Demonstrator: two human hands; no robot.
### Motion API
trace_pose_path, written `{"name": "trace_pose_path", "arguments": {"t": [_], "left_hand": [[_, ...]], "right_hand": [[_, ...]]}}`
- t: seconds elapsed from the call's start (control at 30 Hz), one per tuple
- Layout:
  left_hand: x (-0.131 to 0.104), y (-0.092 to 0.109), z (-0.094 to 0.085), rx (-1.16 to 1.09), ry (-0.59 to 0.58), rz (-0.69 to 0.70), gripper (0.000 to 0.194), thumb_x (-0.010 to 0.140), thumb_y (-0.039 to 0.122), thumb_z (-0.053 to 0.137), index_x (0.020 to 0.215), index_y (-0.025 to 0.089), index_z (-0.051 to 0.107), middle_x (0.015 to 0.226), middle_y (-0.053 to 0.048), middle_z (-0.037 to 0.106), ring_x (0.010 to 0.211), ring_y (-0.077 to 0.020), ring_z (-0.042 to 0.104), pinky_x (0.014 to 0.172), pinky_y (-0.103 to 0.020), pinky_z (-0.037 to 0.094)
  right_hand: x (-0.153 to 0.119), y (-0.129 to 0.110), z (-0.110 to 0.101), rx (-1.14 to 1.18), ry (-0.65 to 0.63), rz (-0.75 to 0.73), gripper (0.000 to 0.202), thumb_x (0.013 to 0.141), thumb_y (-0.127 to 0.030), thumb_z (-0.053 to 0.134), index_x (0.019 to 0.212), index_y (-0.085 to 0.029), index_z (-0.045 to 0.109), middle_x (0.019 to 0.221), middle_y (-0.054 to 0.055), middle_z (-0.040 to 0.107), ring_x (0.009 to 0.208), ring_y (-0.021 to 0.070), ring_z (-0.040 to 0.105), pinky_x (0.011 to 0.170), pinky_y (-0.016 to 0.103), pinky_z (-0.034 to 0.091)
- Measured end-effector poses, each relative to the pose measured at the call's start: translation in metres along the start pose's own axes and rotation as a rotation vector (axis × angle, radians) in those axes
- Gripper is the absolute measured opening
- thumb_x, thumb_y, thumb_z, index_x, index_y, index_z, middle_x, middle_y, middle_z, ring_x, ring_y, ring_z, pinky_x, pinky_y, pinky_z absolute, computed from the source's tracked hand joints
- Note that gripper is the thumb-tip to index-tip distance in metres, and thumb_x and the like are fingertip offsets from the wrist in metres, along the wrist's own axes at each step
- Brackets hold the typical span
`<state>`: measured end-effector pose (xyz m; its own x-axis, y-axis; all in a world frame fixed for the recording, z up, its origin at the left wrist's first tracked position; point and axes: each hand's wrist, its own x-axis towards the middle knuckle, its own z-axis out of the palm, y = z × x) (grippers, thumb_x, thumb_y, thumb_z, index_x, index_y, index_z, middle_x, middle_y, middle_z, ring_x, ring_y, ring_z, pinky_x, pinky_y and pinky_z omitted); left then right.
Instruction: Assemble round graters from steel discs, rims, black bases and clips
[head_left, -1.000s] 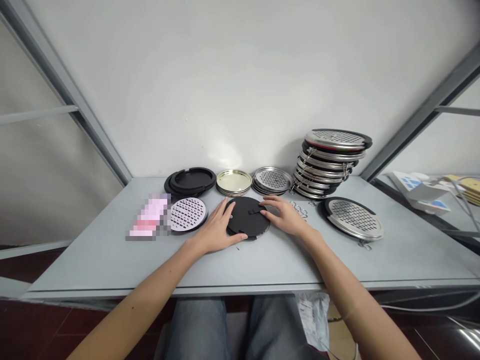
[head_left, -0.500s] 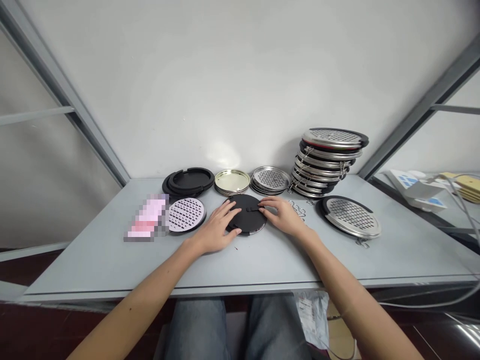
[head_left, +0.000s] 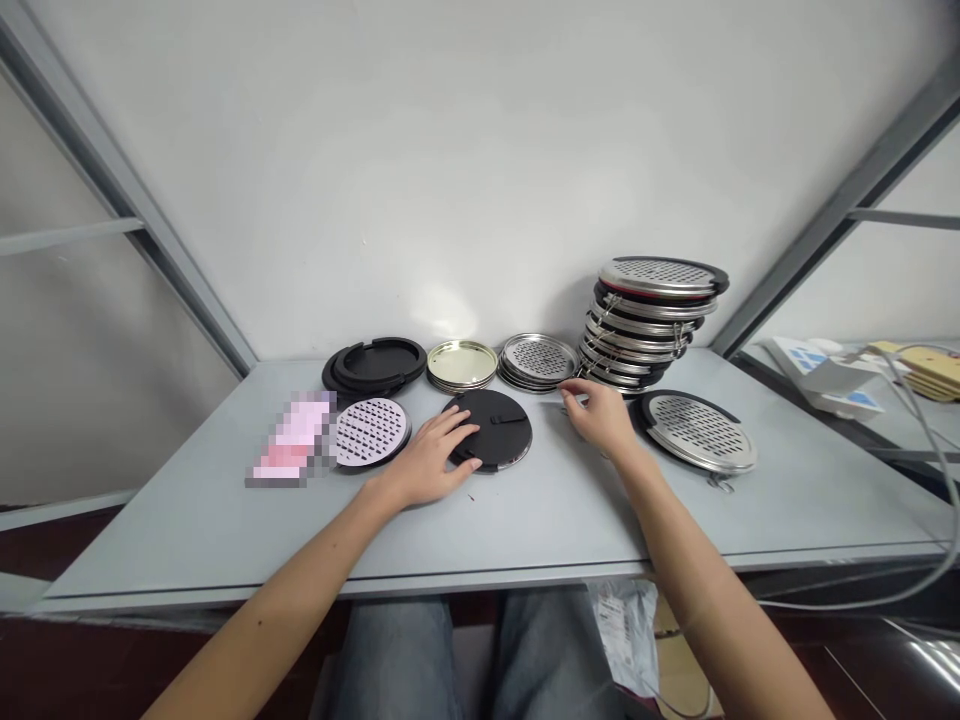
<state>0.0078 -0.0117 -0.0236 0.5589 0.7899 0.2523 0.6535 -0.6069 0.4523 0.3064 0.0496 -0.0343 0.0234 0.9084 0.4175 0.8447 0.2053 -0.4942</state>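
L hand (head_left: 439, 455) is lying flat on the black disc (head_left: 496, 430), not gripping, disc sitting under its fingers n to its right. R hand (head_left: 604, 415) is hovering off the disc's right side, can't tell if holding smth.

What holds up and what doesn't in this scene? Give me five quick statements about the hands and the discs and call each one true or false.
1. The left hand rests on the black disc. True.
2. The right hand touches the black disc too. False: the right hand is off to its right.
3. The tall stack stands right of the gold-coloured lids. True.
4. The pale perforated disc lies on top of the black disc. False: it lies to its left.
5. The black round trays are right of the gold-coloured lids. False: they are on the left.
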Motion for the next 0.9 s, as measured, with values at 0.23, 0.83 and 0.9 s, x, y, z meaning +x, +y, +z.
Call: {"name": "trace_pose_path", "arguments": {"t": [0.23,0.83,0.9], "left_hand": [[0.000,-0.001,0.000,0.018,-0.006,-0.002,0.049,0.090,0.042,0.053,0.134,0.020,0.051,0.148,-0.009,0.041,0.142,-0.0269,0.028,0.115,-0.047,0.029],[0.003,-0.004,0.006,0.008,-0.001,0.026,0.047,0.092,0.042,0.051,0.135,0.022,0.049,0.150,-0.008,0.038,0.142,-0.0270,0.027,0.116,-0.047,0.029],[0.002,-0.004,0.006,0.021,-0.003,0.030,0.047,0.092,0.041,0.051,0.135,0.023,0.048,0.151,-0.008,0.037,0.142,-0.0269,0.027,0.116,-0.047,0.029]], "right_hand": [[0.000,0.015,-0.001,-0.197,-0.127,0.041,0.031,0.076,-0.019,0.050,0.097,-0.019,0.073,0.096,0.009,0.074,0.090,0.0271,0.067,0.077,0.035,0.049],[-0.002,0.001,0.015,-0.160,-0.248,-0.166,0.026,0.083,-0.013,0.052,0.099,-0.017,0.072,0.102,0.009,0.070,0.095,0.0219,0.062,0.089,0.031,0.045],[-0.002,0.001,0.016,-0.157,-0.255,-0.163,0.026,0.084,-0.013,0.052,0.100,-0.017,0.071,0.102,0.010,0.070,0.095,0.0216,0.062,0.088,0.030,0.045]]}}
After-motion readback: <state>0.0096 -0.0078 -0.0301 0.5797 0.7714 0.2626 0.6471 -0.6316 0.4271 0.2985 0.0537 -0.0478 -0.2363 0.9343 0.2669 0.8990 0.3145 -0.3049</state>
